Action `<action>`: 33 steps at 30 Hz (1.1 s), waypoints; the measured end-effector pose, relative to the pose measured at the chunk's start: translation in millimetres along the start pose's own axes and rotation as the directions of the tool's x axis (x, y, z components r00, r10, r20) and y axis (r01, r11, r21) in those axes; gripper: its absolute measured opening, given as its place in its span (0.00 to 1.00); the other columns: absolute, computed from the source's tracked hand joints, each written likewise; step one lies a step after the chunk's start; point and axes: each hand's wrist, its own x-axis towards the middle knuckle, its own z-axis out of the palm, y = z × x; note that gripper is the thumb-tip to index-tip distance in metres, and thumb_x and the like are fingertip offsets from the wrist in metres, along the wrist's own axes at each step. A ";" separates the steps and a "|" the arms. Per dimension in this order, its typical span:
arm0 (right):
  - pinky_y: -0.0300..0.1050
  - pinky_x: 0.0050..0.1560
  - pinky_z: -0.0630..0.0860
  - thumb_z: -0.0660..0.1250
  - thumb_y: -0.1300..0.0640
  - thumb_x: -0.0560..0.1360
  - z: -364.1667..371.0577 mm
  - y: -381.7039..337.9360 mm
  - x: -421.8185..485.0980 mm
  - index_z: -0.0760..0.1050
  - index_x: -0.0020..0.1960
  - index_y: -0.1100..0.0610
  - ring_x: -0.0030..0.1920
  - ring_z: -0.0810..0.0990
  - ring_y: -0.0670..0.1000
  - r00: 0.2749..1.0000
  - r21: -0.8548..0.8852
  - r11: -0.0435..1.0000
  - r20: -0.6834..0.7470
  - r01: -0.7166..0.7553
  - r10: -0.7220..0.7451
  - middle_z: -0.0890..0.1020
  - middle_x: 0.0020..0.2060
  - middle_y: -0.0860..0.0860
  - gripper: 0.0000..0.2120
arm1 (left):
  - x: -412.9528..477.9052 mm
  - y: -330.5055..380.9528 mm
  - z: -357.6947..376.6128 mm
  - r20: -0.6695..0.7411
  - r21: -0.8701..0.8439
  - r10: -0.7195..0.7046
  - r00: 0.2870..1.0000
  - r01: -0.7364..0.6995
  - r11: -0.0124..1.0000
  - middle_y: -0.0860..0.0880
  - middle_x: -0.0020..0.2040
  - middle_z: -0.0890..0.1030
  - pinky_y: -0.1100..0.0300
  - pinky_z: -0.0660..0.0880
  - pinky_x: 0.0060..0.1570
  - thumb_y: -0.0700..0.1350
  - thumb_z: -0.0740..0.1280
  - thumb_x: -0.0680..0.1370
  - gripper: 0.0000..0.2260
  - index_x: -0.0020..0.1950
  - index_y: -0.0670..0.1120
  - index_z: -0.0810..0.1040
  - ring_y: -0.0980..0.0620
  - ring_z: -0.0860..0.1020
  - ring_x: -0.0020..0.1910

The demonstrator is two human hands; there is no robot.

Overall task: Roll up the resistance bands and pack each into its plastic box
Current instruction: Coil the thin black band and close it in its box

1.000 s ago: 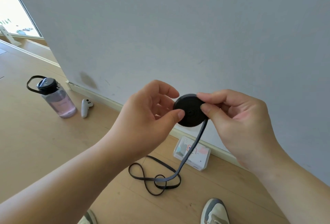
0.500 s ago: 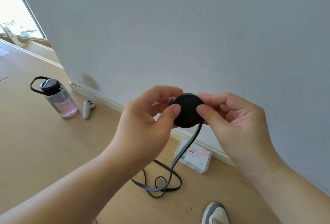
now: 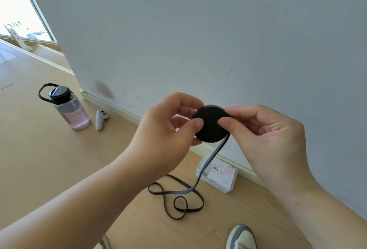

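One resistance band (image 3: 210, 132), part-rolled to a disc, mid-air. 2 hands, left hand (image 3: 166, 129) & right hand (image 3: 268, 135): fingers (image 3: 183, 100) curled narrow, thumbs pinching roll. Loose tail on floor (image 3: 59, 159), near one plastic box (image 3: 226, 179).

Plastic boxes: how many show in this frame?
1. The clear rectangular plastic box with a handwritten label lies on the wooden floor by the skirting board, behind the hanging black resistance band. More may lie outside the view.

light: bright daylight — window (image 3: 21, 16) blown out (upper left) | shadows: soft | edges: wide-angle bowed
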 end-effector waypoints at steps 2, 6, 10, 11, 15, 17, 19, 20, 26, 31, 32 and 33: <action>0.33 0.46 0.81 0.78 0.63 0.72 0.6 -1.0 0.3 0.86 0.46 0.48 0.43 0.88 0.45 0.999 0.070 0.997 -0.005 -0.036 0.036 0.89 0.40 0.43 0.11 | -1.1 4.1 3.0 -0.038 -0.161 -0.047 0.998 0.040 0.986 0.42 0.51 0.84 0.51 0.86 0.46 0.32 0.70 0.79 0.09 0.54 0.46 0.81 0.46 0.87 0.48; 0.33 0.47 0.81 0.76 0.64 0.74 1.0 2.2 -1.0 0.86 0.48 0.49 0.45 0.88 0.45 0.999 0.042 0.999 0.029 -0.034 0.033 0.89 0.42 0.44 0.10 | -6.1 -0.5 11.8 -0.098 -0.246 -0.142 0.985 0.114 0.962 0.43 0.51 0.84 0.50 0.86 0.45 0.34 0.71 0.80 0.06 0.51 0.44 0.79 0.47 0.88 0.47; 0.26 0.46 0.76 0.73 0.68 0.76 0.5 9.1 -0.7 0.85 0.47 0.49 0.46 0.85 0.41 0.992 -0.151 0.983 0.084 0.104 -0.092 0.86 0.42 0.43 0.14 | -7.5 -10.9 10.2 -0.048 0.308 0.057 0.997 -0.039 0.950 0.58 0.51 0.84 0.58 0.84 0.48 0.43 0.73 0.79 0.08 0.51 0.55 0.77 0.59 0.84 0.51; 0.26 0.46 0.76 0.72 0.70 0.76 -0.2 11.1 0.2 0.85 0.48 0.50 0.46 0.85 0.42 0.986 -0.184 0.972 0.105 0.145 -0.128 0.86 0.41 0.44 0.14 | -7.3 -9.1 9.3 -0.033 0.303 0.090 0.995 -0.076 0.950 0.60 0.51 0.83 0.61 0.83 0.47 0.43 0.72 0.79 0.09 0.54 0.56 0.77 0.61 0.83 0.52; 0.29 0.47 0.77 0.72 0.72 0.75 -0.2 14.0 -0.1 0.86 0.49 0.56 0.46 0.84 0.45 0.950 -0.280 0.913 0.187 0.297 -0.251 0.85 0.42 0.47 0.13 | -4.2 -6.7 3.8 0.066 0.382 0.162 0.985 -0.175 0.907 0.61 0.48 0.84 0.60 0.83 0.47 0.40 0.71 0.80 0.12 0.58 0.56 0.80 0.63 0.82 0.51; 0.30 0.47 0.79 0.74 0.68 0.75 0.4 12.0 -0.3 0.86 0.49 0.54 0.45 0.86 0.44 0.967 -0.241 0.941 0.155 0.236 -0.203 0.87 0.42 0.44 0.10 | -2.5 -7.4 1.8 0.030 0.351 0.134 0.991 -0.136 0.927 0.59 0.47 0.85 0.59 0.84 0.48 0.39 0.71 0.80 0.13 0.56 0.57 0.80 0.62 0.83 0.50; 0.31 0.47 0.80 0.76 0.64 0.74 -0.5 8.3 0.1 0.86 0.49 0.50 0.45 0.87 0.44 0.992 -0.124 0.987 0.088 0.103 -0.092 0.88 0.40 0.43 0.10 | -2.1 -6.4 1.9 -0.023 0.217 0.086 0.996 -0.079 0.973 0.55 0.46 0.85 0.59 0.85 0.45 0.37 0.71 0.80 0.13 0.55 0.57 0.81 0.58 0.85 0.49; 0.32 0.47 0.81 0.77 0.64 0.74 -1.3 6.8 0.4 0.85 0.49 0.49 0.45 0.87 0.45 0.997 -0.062 0.997 0.061 0.053 -0.050 0.88 0.41 0.43 0.10 | -2.0 -4.1 2.8 -0.041 0.125 0.059 0.997 -0.054 0.991 0.52 0.47 0.85 0.58 0.85 0.44 0.36 0.70 0.80 0.13 0.54 0.55 0.81 0.55 0.86 0.48; 0.35 0.48 0.82 0.77 0.64 0.74 -0.3 0.0 -1.7 0.83 0.50 0.46 0.46 0.88 0.46 0.999 0.049 0.999 0.034 0.005 -0.007 0.88 0.44 0.42 0.13 | -2.3 6.0 6.2 -0.114 -0.325 -0.103 0.988 0.061 0.944 0.41 0.51 0.85 0.51 0.86 0.44 0.33 0.69 0.81 0.06 0.54 0.42 0.79 0.47 0.88 0.48; 0.29 0.46 0.77 0.73 0.67 0.76 -4.4 5.1 0.6 0.85 0.47 0.46 0.45 0.86 0.46 0.997 -0.080 0.995 0.054 0.060 -0.056 0.87 0.43 0.43 0.16 | -4.5 -8.0 10.9 -0.046 0.090 -0.080 0.996 0.083 0.992 0.55 0.50 0.86 0.51 0.84 0.51 0.44 0.72 0.80 0.04 0.48 0.48 0.78 0.56 0.86 0.50; 0.29 0.47 0.77 0.73 0.68 0.76 -5.2 5.8 1.8 0.85 0.47 0.46 0.45 0.85 0.47 0.994 -0.111 0.990 0.069 0.091 -0.084 0.86 0.42 0.44 0.16 | -4.3 -9.0 10.1 -0.052 0.190 -0.043 0.998 0.052 0.980 0.58 0.51 0.85 0.55 0.83 0.50 0.46 0.73 0.79 0.04 0.49 0.52 0.79 0.60 0.85 0.49; 0.29 0.47 0.76 0.72 0.69 0.76 -5.8 6.6 2.4 0.85 0.47 0.48 0.46 0.85 0.47 0.989 -0.132 0.983 0.092 0.125 -0.113 0.86 0.42 0.45 0.15 | -4.6 -7.6 9.0 -0.054 0.220 -0.001 0.999 0.013 0.975 0.59 0.51 0.85 0.60 0.82 0.47 0.46 0.73 0.79 0.06 0.52 0.56 0.78 0.62 0.85 0.47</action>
